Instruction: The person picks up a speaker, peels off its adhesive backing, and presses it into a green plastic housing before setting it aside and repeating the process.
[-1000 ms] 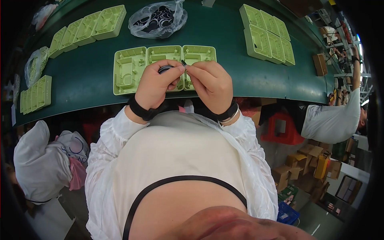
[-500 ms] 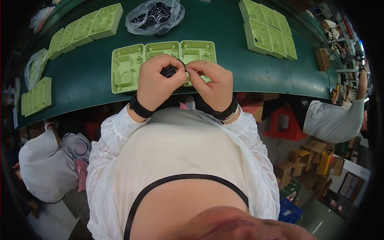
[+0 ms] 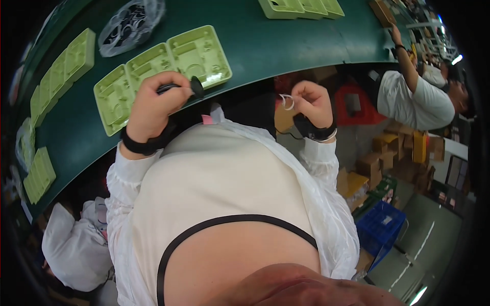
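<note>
My left hand (image 3: 155, 104) is closed around a small stack of black flat pieces, with one round black pad (image 3: 196, 86) standing out at the fingertips. Just beyond it, a row of three light green plastic trays (image 3: 133, 66) lies on the green table (image 3: 286, 48). Well to the right, past the table's near edge, my right hand (image 3: 315, 104) pinches a thin white curled strip (image 3: 287, 101) between thumb and fingers. A clear plastic bag (image 3: 131, 25) of black pieces with white curved strips sits behind the trays.
More green trays stand at the left (image 3: 66, 66), the near left (image 3: 40, 176) and the far side (image 3: 301, 9). A co-worker (image 3: 413, 97) reaches toward a brown box (image 3: 383, 13) at the right. Cartons (image 3: 370, 168), a red stool (image 3: 352, 104) and a blue crate (image 3: 378, 227) are on the floor.
My hands, together over the trays before, are now apart. The right has swung out rightward with a white strip; the left keeps the black pieces. The whole view has turned toward the right.
</note>
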`<state>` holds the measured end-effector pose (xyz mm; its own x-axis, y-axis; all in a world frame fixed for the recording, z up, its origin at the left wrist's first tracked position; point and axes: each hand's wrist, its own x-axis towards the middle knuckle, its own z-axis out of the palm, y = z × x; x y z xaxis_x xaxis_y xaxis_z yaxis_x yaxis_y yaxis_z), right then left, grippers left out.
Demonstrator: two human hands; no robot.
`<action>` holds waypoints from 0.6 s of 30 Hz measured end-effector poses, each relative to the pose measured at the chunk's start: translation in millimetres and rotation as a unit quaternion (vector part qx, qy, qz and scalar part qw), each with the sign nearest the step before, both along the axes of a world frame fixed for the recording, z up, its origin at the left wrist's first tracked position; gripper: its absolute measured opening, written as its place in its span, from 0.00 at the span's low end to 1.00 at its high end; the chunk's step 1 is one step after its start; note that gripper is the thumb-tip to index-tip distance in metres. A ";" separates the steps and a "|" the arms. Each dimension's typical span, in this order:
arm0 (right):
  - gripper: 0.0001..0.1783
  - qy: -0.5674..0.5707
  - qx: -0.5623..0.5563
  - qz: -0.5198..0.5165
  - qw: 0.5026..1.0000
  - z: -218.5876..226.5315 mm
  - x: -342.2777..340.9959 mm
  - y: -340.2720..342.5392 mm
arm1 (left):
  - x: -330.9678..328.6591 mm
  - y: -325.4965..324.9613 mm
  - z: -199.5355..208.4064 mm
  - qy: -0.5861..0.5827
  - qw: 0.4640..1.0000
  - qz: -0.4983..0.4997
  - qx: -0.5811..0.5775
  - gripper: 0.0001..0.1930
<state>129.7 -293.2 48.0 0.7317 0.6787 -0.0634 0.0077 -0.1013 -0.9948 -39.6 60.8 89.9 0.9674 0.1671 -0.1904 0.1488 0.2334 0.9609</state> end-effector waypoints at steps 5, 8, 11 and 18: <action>0.07 0.087 -0.171 -0.158 0.969 -149.7 58.9 -95.3 | 12.5 4.6 -7.0 0.045 0.993 -0.025 -0.105 0.03; 0.11 -0.089 -0.341 -0.302 0.886 -187.6 90.5 -94.7 | 17.8 -1.3 -6.9 0.058 0.989 -0.025 -0.137 0.04; 0.14 -0.006 -0.284 -0.077 0.956 -71.0 63.4 -43.2 | 12.1 -6.9 -1.3 0.052 0.978 -0.004 -0.202 0.05; 0.21 -0.312 0.042 0.083 0.946 28.7 -24.1 97.3 | 17.8 -13.8 -2.9 0.089 0.940 -0.027 -0.328 0.05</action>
